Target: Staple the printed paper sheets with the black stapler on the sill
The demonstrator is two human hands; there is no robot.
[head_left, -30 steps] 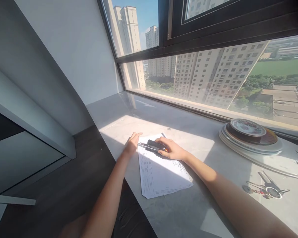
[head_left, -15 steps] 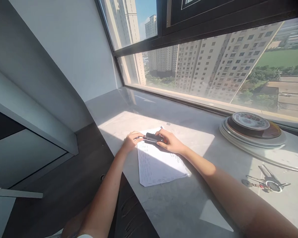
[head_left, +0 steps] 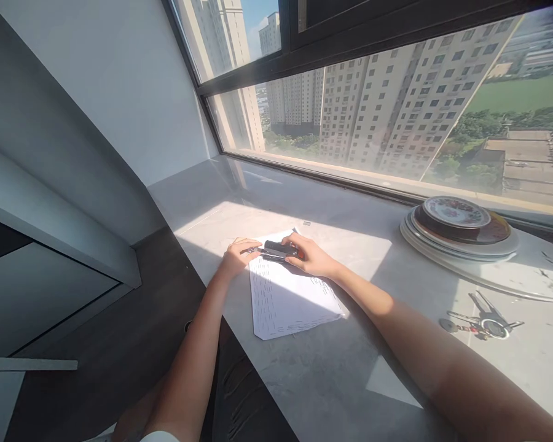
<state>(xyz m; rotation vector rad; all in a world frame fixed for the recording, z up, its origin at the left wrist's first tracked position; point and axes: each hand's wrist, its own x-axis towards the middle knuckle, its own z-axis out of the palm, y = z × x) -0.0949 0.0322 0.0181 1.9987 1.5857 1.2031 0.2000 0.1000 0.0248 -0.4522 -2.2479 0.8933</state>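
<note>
A black stapler (head_left: 276,250) with a bit of orange-red near its right end lies over the top part of a sheet of white paper (head_left: 297,304). Its upper and lower arms are spread apart. My right hand (head_left: 309,255) is closed round the right end of the stapler. At the left end, the fingers of my left hand (head_left: 238,255) pinch a slim dark part of it; the exact part is too small to make out. Rows of short dark dashes, like staples, run along the paper's edges. Sunlight crosses the sheet, leaving a shaded band.
The paper lies on a pale marble-look counter (head_left: 317,362) beneath a window. A small grey strip (head_left: 306,223) sits beyond the paper. To the right are stacked plates (head_left: 458,230) and a metal piece with prongs and a ring (head_left: 493,325). The counter's edge drops off at left.
The whole view has shifted slightly, so everything sits a little higher and further left. Both hands keep their hold on the stapler, with scarcely any movement against the paper.
</note>
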